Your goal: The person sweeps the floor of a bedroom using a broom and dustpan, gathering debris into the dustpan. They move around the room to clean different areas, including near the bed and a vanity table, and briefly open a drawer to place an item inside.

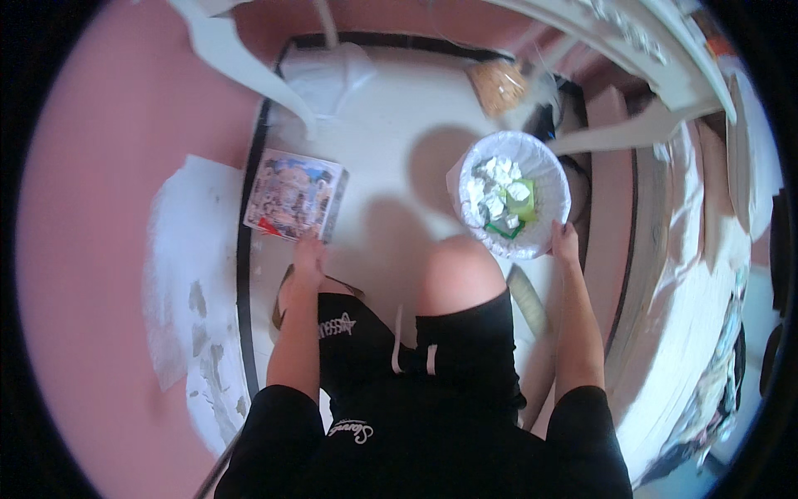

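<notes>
A round waste bin with a pale liner is at the right. Crumpled white paper and a green wrapper lie inside it. My right hand is closed on the bin's near right rim. To the left, a flat box with a colourful building picture on its top rests on the floor by the wall. My left hand is at the box's near edge; its fingers are blurred, and I cannot tell whether they grip it. A small red thing shows at the box's near left corner.
White curved furniture legs reach down at the far left and right. A clear bag and a bag of tan bits sit at the back. A mattress-like edge runs along the right; a pink wall stands left.
</notes>
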### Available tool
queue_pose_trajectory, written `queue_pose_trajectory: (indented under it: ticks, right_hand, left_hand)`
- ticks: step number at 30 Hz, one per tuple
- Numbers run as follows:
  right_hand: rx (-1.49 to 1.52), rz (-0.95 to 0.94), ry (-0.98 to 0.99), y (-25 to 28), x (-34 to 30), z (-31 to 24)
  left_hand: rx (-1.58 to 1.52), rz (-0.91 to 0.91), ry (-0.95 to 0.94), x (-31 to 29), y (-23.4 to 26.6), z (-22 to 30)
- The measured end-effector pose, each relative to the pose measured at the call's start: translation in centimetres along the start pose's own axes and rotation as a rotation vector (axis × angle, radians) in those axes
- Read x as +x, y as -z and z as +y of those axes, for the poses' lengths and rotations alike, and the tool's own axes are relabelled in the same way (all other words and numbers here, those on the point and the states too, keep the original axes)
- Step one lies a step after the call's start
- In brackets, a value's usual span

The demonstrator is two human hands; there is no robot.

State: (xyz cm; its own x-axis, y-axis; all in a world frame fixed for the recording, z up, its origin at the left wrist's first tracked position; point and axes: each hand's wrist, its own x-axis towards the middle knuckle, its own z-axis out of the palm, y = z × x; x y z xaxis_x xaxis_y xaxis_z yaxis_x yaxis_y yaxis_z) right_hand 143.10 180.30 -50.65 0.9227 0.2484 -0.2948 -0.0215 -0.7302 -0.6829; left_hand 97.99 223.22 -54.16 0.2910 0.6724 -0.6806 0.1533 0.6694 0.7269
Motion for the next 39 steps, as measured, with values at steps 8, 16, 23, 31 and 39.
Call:
queue_pose_trajectory:
  ticks: [8,16,23,31,39]
  right_hand:
    - [0.053,0.170,-0.302,3.1,-14.6,11.0]
    - [-0.173,-0.497,-1.031,-11.1,-30.8,26.3]
    - [-0.728,-0.021,-0.888,-18.1,-35.0,28.0]
    - [-0.839,0.386,-0.976,-17.4,-36.2,38.7]
    - [-0.142,0.090,-0.700,-9.5,-32.7,15.4]
  left_hand:
    - [0.124,0.215,0.110,7.0,5.0,-4.3]
    - [0.329,0.269,0.076,8.3,3.5,-5.9]
    - [0.864,0.382,-0.148,8.7,7.9,-10.7]
    - [0.282,0.218,0.278,1.1,-3.4,-11.5]
    - [0.440,0.003,0.262,-4.4,-10.0,-8.4]
